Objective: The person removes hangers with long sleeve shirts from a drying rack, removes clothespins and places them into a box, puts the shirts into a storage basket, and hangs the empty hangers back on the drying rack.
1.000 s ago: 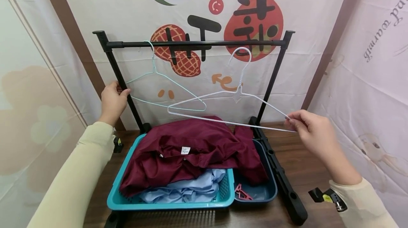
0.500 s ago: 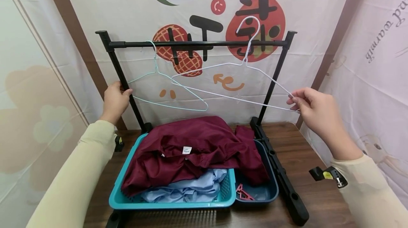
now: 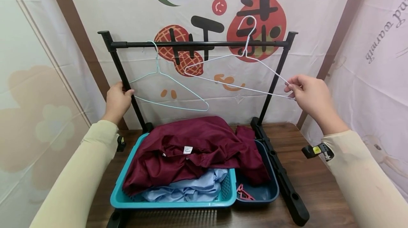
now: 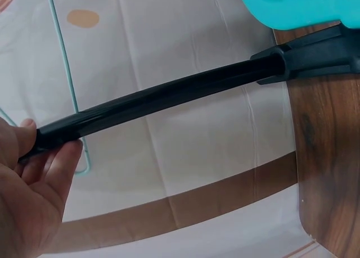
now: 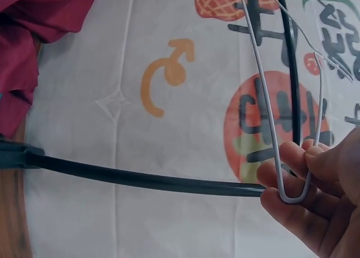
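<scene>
My left hand (image 3: 118,100) grips the left upright (image 4: 169,98) of a black clothes rack (image 3: 197,44), thumb on one side and fingers on the other. A pale green wire hanger (image 3: 178,107) hangs from the crossbar near that hand, its left end passing behind the upright. On the other side, my right hand (image 3: 310,95) pinches the right end of a white wire hanger (image 5: 273,129) between thumb and fingers. That hanger is raised and tilted, with its hook above the crossbar and its neck crossing the bar in the head view.
Below the rack, a turquoise basket (image 3: 172,205) holds a maroon garment (image 3: 197,150) over a light blue cloth (image 3: 188,189). The maroon fabric spills into a dark blue bin (image 3: 271,196) containing pink clothespins (image 3: 244,193). The rack's right foot (image 3: 287,185) stands on the wooden table (image 3: 322,192).
My right hand has risen and come slightly inward, bringing the white hanger up until its hook is above the crossbar. The left hand has stayed on the upright.
</scene>
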The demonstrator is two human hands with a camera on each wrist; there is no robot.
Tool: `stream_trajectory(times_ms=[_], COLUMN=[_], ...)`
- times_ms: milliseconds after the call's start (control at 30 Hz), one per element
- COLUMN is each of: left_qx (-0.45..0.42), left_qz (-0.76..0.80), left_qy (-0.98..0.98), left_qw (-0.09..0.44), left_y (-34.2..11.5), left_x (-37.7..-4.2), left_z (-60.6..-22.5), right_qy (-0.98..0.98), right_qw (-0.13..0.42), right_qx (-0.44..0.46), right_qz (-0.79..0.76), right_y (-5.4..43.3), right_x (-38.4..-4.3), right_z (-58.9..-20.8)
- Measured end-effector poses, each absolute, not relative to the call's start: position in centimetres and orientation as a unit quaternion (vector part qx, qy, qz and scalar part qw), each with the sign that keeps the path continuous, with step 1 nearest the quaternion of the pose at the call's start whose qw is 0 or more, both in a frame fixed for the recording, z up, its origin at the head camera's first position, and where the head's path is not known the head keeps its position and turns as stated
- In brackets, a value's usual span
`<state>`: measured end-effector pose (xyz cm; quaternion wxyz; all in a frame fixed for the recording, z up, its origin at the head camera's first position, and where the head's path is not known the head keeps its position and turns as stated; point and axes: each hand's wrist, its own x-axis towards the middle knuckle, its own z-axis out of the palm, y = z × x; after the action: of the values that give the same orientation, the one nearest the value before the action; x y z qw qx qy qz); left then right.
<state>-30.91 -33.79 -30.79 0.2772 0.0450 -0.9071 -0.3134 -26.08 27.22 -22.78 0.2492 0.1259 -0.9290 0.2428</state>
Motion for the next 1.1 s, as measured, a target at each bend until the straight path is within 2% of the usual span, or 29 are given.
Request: stream_trajectory(times_ms=[500,1100], left_qx=[0.049,0.056], left_qz=[-0.317,-0.315], left_qy=[-0.91,-0.913], left_qw=[0.264,0.252], left_y=[-33.9,-34.2], left_x=[-30.9,-31.1], left_z=[-30.9,-31.3], right_qy=[-0.934,-0.937], right_qw=[0.243,0.203], right_qx=[0.125,0.139], right_qz=[0.231,0.247], right_y=[25.9,24.9], right_x=[-29.4,-29.6], right_z=[-24.3,-27.2])
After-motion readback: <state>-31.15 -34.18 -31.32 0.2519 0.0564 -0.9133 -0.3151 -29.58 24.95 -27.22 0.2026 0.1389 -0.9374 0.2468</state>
